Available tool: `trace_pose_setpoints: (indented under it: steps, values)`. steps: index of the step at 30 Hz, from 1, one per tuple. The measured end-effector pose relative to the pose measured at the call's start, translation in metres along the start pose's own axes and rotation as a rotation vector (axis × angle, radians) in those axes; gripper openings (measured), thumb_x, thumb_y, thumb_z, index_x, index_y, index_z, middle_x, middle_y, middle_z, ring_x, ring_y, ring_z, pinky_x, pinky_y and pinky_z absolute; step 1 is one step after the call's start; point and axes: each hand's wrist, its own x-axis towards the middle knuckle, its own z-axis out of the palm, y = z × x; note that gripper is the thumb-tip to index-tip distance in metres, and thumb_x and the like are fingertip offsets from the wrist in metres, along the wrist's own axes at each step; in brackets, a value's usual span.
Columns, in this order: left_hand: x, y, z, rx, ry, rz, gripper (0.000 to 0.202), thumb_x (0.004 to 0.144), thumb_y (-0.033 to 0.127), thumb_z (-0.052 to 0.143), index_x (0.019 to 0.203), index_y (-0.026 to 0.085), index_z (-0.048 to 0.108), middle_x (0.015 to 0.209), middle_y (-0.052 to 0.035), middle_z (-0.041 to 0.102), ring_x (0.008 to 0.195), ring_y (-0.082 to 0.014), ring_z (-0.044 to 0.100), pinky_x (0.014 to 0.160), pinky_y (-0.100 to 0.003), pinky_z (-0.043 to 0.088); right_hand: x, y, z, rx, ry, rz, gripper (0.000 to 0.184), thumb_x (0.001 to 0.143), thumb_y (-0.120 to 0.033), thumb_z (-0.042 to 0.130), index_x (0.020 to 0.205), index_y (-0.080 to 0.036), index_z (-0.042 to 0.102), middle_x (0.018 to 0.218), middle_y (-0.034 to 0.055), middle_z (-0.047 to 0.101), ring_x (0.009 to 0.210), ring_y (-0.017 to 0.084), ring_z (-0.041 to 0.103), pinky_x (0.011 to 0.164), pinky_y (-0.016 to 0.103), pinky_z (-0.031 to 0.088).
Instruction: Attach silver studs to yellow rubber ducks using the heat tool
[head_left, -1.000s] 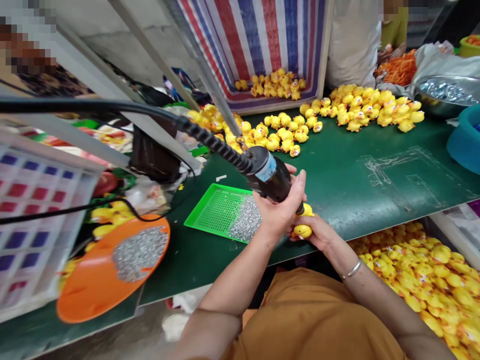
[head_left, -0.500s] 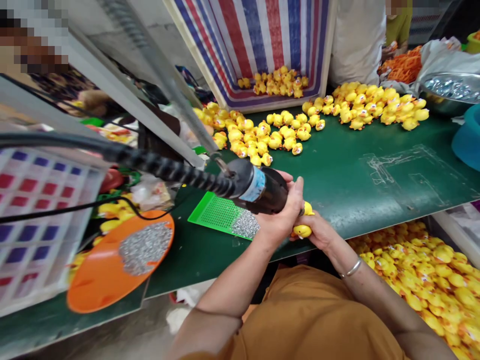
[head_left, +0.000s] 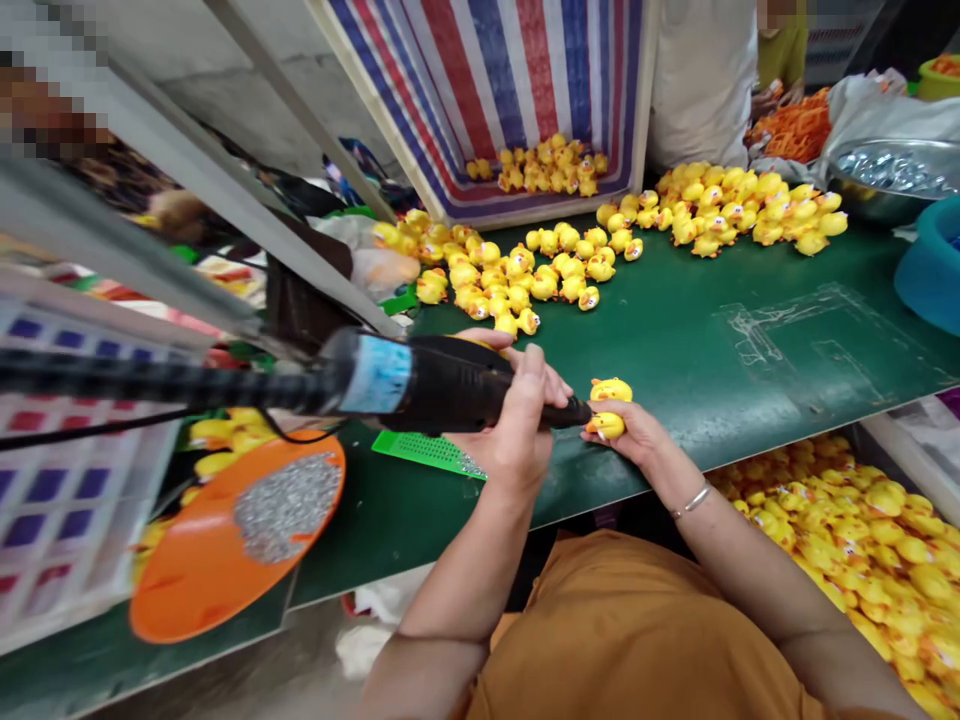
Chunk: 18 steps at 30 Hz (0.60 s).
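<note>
My left hand (head_left: 517,420) is wrapped round a black electric screwdriver (head_left: 465,385) with a light-blue label. The tool lies nearly level, its tip pointing right at the fingers of my right hand (head_left: 634,435); whether it touches a toy is unclear. Two yellow toy ducks show at my right hand: a lower toy duck (head_left: 606,427) between the fingers and an upper toy duck (head_left: 612,389) just beyond them. Partly hidden below the screwdriver, a green perforated tray (head_left: 416,450) holds small silver screws.
An orange dish (head_left: 187,575) of silver screws lies at left. Several toy ducks (head_left: 491,280) cover the back of the green table (head_left: 675,340), below a striped open box (head_left: 480,110). More ducks (head_left: 862,560) fill a bin at lower right. A metal bowl (head_left: 862,200) and blue basin (head_left: 930,270) stand right.
The screwdriver and my left hand have shifted left, and the tool has swung more level, showing its tip. My right hand has moved slightly up with the duck, and the upper duck shows more.
</note>
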Motion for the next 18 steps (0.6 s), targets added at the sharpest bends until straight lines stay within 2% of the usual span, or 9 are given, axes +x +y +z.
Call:
trace_pose_setpoints:
  steps: [5,10,15,18]
  values:
    - [-0.011,-0.017,-0.009,-0.002,-0.019,-0.063,0.033,0.074,0.032,0.081,0.092,0.021,0.056,0.053,0.0103,0.050,0.041,-0.0068,0.051,0.046,-0.022,0.045,-0.001,0.002,-0.004,0.018,-0.024,0.007,0.026,0.065,-0.009,0.076,0.087,-0.016,0.063,0.066,0.0020,0.071,0.055,0.015,0.066,0.055,0.030,0.061]
    - [-0.015,-0.030,-0.009,0.029,-0.053,-0.077,0.028,0.077,0.031,0.079,0.093,0.020,0.057,0.055,0.0096,0.054,0.041,-0.0072,0.054,0.047,-0.022,0.049,-0.001,0.003,-0.007,0.003,-0.067,-0.038,0.042,0.057,-0.012,0.082,0.095,-0.019,0.064,0.071,-0.0017,0.071,0.057,0.015,0.066,0.056,0.030,0.060]
    - [-0.020,-0.044,-0.003,0.140,-0.049,-0.159,0.028,0.075,0.034,0.079,0.085,0.019,0.058,0.050,0.0093,0.054,0.039,-0.0081,0.054,0.045,-0.022,0.048,-0.005,0.002,-0.007,0.014,-0.092,-0.069,0.040,0.048,-0.016,0.087,0.083,-0.018,0.066,0.071,-0.0023,0.072,0.060,0.014,0.065,0.058,0.030,0.059]
    - [-0.023,-0.051,-0.003,0.179,-0.029,-0.155,0.032,0.072,0.039,0.081,0.081,0.019,0.058,0.048,0.0097,0.051,0.038,-0.0072,0.051,0.045,-0.021,0.047,-0.006,0.001,-0.007,0.011,-0.084,-0.068,0.038,0.047,-0.017,0.088,0.080,-0.017,0.067,0.070,-0.0012,0.072,0.060,0.014,0.065,0.057,0.028,0.058]
